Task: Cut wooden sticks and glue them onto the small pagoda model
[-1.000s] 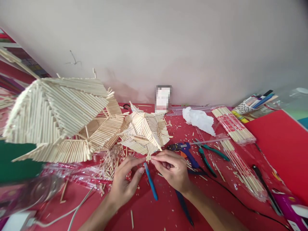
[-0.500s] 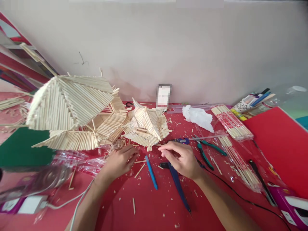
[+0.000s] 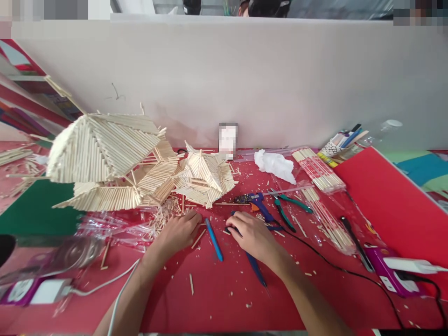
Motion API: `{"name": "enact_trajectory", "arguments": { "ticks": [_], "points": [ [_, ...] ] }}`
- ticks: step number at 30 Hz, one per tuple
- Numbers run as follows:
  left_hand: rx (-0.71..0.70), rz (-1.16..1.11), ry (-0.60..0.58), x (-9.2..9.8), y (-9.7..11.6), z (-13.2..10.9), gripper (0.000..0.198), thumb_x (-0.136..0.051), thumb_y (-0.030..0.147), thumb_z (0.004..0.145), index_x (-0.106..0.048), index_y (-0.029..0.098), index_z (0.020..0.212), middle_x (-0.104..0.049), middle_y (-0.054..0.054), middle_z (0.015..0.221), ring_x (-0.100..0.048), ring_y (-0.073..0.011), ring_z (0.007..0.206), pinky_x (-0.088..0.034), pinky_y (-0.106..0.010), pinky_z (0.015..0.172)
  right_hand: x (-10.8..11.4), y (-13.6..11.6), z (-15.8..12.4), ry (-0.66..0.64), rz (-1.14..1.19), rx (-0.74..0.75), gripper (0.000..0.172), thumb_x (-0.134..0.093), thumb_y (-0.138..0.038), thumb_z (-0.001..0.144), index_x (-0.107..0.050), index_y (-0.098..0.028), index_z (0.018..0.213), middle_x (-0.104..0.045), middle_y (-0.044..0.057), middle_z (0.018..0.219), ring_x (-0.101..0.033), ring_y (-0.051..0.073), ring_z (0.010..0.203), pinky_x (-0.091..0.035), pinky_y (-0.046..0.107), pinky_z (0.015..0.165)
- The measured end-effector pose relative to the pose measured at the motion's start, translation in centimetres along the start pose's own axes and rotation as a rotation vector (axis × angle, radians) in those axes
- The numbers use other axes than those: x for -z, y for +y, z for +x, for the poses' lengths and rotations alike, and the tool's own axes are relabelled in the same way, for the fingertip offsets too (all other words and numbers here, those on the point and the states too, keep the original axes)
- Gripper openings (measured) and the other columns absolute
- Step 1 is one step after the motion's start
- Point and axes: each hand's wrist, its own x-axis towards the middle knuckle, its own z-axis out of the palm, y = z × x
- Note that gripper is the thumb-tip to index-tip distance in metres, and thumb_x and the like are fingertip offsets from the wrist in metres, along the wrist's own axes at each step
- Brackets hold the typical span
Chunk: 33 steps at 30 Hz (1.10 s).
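Note:
My left hand [image 3: 182, 229] rests on the red table beside a heap of stick scraps [image 3: 170, 212], its fingers curled together; what they hold, if anything, is hidden. My right hand [image 3: 252, 233] has come down over a blue-handled cutting tool [image 3: 256, 269], fingers curled round its middle. The tool's dark head pokes out by the fingertips. Between the hands lies a blue pen [image 3: 214, 239]. Just beyond them stands a small stick-built roof model [image 3: 205, 175], and at left a larger stick pavilion [image 3: 105, 149]. A blue glue gun [image 3: 258, 201] lies behind my right hand.
Green-handled pliers [image 3: 296, 203], crumpled white tissue [image 3: 275, 165] and packs of sticks [image 3: 318, 169] lie right of centre. A black cord [image 3: 325, 256] crosses the right side. Clear plastic wrap [image 3: 112, 228] and a white cable [image 3: 101, 284] are at left. A grey wall [image 3: 224, 74] rises behind.
My right hand has lowered onto the blue-handled tool, uncovering the glue gun. My left hand stays near the scraps. The view has tilted up and shifted right.

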Motion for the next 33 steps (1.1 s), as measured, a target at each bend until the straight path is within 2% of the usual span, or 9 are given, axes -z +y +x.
{"name": "enact_trajectory", "arguments": {
  "ticks": [3,7,13,18,25,30,33],
  "points": [
    [0.015,-0.01,0.049,0.0,-0.1,-0.1,0.023,-0.049,0.016,0.096,-0.063,0.019,0.114,-0.071,-0.011,0.108,-0.071,-0.0228,0.075,-0.049,-0.029,0.063,0.5,-0.2,-0.3,-0.052,-0.049,0.002,0.01,-0.062,-0.012,0.098,-0.066,-0.02,0.095,-0.07,0.004,0.095,-0.067,0.02,0.089,-0.047,0.03,0.074],
    [-0.064,-0.088,0.153,-0.4,0.6,0.0,0.022,-0.046,0.024,0.102,-0.065,0.019,0.113,-0.07,-0.009,0.102,-0.071,-0.0215,0.075,-0.05,-0.028,0.064,1.1,-0.9,-0.6,-0.169,-0.109,0.011,0.01,-0.061,-0.015,0.1,-0.067,-0.02,0.093,-0.072,0.005,0.096,-0.068,0.02,0.089,-0.044,0.029,0.068],
    [-0.157,-0.211,0.241,-1.9,3.6,0.5,0.024,-0.05,0.03,0.105,-0.068,0.021,0.118,-0.072,-0.007,0.102,-0.072,-0.0199,0.078,-0.053,-0.027,0.066,1.4,-1.0,-0.6,-0.21,-0.196,-0.047,0.012,-0.058,-0.012,0.1,-0.066,-0.019,0.095,-0.072,0.006,0.096,-0.069,0.02,0.087,-0.038,0.028,0.065],
    [-0.1,-0.169,0.289,-3.4,5.8,1.0,0.026,-0.047,0.026,0.106,-0.071,0.022,0.114,-0.073,-0.007,0.097,-0.071,-0.0183,0.074,-0.052,-0.026,0.065,1.5,-0.1,-0.5,-0.166,-0.212,-0.106,0.006,-0.06,-0.012,0.099,-0.062,-0.018,0.097,-0.071,0.005,0.091,-0.068,0.019,0.082,-0.032,0.03,0.062],
    [-0.057,-0.141,0.238,-3.8,6.6,1.6,0.023,-0.048,0.023,0.106,-0.071,0.021,0.101,-0.07,-0.006,0.092,-0.067,-0.0169,0.066,-0.048,-0.025,0.059,1.3,1.2,-0.7,-0.073,-0.187,-0.135,0.008,-0.061,-0.016,0.098,-0.058,-0.02,0.092,-0.071,0.003,0.085,-0.067,0.018,0.075,-0.028,0.03,0.059],
    [-0.052,-0.12,0.177,-3.5,7.0,1.7,0.021,-0.044,0.014,0.105,-0.064,0.019,0.105,-0.068,-0.007,0.1,-0.066,-0.0169,0.065,-0.049,-0.025,0.058,1.4,1.9,-0.7,0.057,-0.047,-0.184,0.01,-0.059,-0.019,0.099,-0.057,-0.022,0.09,-0.068,-0.001,0.078,-0.065,0.017,0.07,-0.032,0.028,0.06],
    [-0.032,-0.19,0.223,-3.6,6.6,1.4,0.02,-0.04,0.015,0.106,-0.06,0.02,0.109,-0.068,-0.008,0.104,-0.069,-0.0184,0.071,-0.051,-0.026,0.06,1.7,2.0,-0.6,0.112,0.011,-0.19,0.01,-0.057,-0.02,0.1,-0.056,-0.023,0.091,-0.068,-0.001,0.079,-0.065,0.016,0.069,-0.036,0.027,0.062]
  ]
}}
